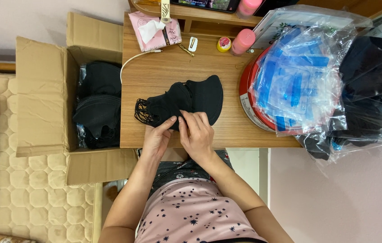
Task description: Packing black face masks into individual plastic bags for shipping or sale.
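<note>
Wooden table (pixel 164 72) in front of me, open cardboard box (pixel 42 94) of black masks at its left, black face masks (pixel 186 101) stacked mid-table, my left hand (pixel 157 137) and right hand (pixel 197 132) pinching their near edge.

Left hand (pixel 157 135) and right hand (pixel 196 130) side by side — fingers curled, pinching, forearms converging.

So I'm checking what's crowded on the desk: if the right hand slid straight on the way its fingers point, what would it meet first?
The right hand points up and slightly left, already touching the stack of black face masks. Past them lies bare wooden desk, then probably the white cable or pink tissue pack; the exact line is unclear.
</note>
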